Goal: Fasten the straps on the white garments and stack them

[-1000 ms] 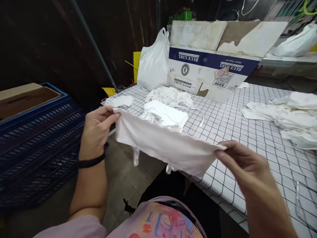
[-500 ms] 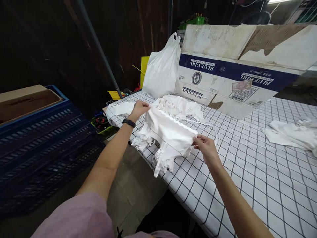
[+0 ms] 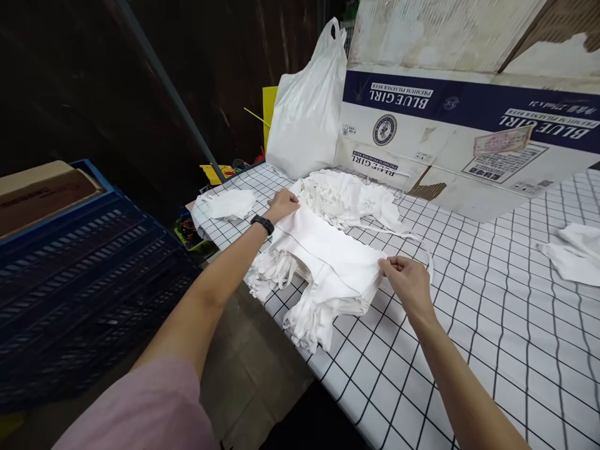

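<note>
A white cloth piece (image 3: 330, 247) lies flat on top of a stack of similar white pieces (image 3: 319, 294) at the near left edge of the checked table (image 3: 469, 325). My left hand (image 3: 282, 204), with a black wristband, pinches the cloth's far left corner. My right hand (image 3: 407, 281) pinches its near right corner. Straps from the stack hang over the table edge.
A loose heap of white cloth (image 3: 351, 197) lies behind the stack, a single small piece (image 3: 229, 203) at the table's left corner, more cloth (image 3: 574, 253) at the right. A white plastic bag (image 3: 307, 109) and a Blue Girl carton (image 3: 459, 125) stand behind. Blue crates (image 3: 79, 275) stand at left.
I carried the white cloth from in front of my chest out to the table and laid it on the stack; both hands still hold its corners, now pressed lower.
</note>
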A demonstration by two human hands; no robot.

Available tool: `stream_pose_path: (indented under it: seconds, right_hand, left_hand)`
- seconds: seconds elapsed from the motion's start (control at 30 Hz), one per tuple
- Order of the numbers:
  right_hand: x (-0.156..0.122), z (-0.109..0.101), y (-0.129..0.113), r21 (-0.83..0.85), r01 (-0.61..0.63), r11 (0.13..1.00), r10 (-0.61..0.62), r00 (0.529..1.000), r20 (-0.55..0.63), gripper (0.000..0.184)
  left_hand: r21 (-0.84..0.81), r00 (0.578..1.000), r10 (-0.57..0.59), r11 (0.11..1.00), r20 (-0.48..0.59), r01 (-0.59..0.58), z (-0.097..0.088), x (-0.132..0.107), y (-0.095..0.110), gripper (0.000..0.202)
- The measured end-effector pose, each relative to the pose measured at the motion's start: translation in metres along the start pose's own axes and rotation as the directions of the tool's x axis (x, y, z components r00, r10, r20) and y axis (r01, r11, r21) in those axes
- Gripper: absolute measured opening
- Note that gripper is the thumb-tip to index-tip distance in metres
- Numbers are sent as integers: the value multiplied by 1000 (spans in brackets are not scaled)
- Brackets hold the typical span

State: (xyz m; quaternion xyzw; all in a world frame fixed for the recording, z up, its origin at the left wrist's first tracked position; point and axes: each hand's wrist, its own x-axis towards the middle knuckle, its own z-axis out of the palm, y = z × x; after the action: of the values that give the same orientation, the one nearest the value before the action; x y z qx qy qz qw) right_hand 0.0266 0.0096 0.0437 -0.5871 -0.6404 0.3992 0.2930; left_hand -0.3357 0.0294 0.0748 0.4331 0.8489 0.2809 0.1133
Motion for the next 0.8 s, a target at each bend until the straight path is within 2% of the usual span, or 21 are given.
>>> stream_pose_path:
  seconds: [0.4,0.47,0.57,0.63,0.7,0.8]
  right_hand:
    - [2,-1,10,46,-33,998,34,999,-28,22]
    - [-1,-3,11,9,-3,1000,4,998,-58,24]
    - [-13,-4,7,-68,112,991,-121,982,-143,34]
    - [-23,-1,4,-134,242,961,-264,945,-193,36]
    - [-32,5,2,-207,398,894,-436,879,-190,35]
    - [-45,18,5,-306,597,742,-636,771,-38,38]
  left_hand:
    - [109,998,60,992,-31,-56,27,1,-4,5]
    - [111,997,64,992,-31,-60,26,-2,-4,6]
    - [102,997,75,992,-5,-74,18,-7,-6,14]
    - [95,996,92,991,12,-92,12,-12,-10,20]
    - [92,989,150,984,11,-151,6,-21,-14,24]
    - [66,932,361,929,35,-363,0,-42,-20,33]
